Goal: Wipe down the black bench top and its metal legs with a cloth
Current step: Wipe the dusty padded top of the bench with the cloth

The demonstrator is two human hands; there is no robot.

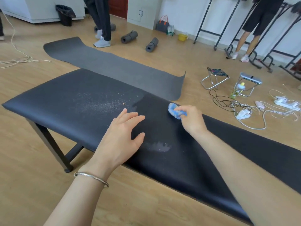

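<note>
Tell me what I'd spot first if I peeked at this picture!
The long black bench top fills the middle, with a pale dusty patch toward its left end. Near its far edge, the right hand grips a bright blue cloth, and the left hand is spread open over the near edge.

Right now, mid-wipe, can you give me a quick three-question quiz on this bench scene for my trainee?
1. True or false: the right hand grips the blue cloth.
2. The wide speckled patch lies: A) on the bench top, left of the cloth; B) on the floor mat; C) on a metal leg.
3. What does the wrist of the left hand wear?

Key: 1 true; 2 A; 3 a silver bangle.
</note>
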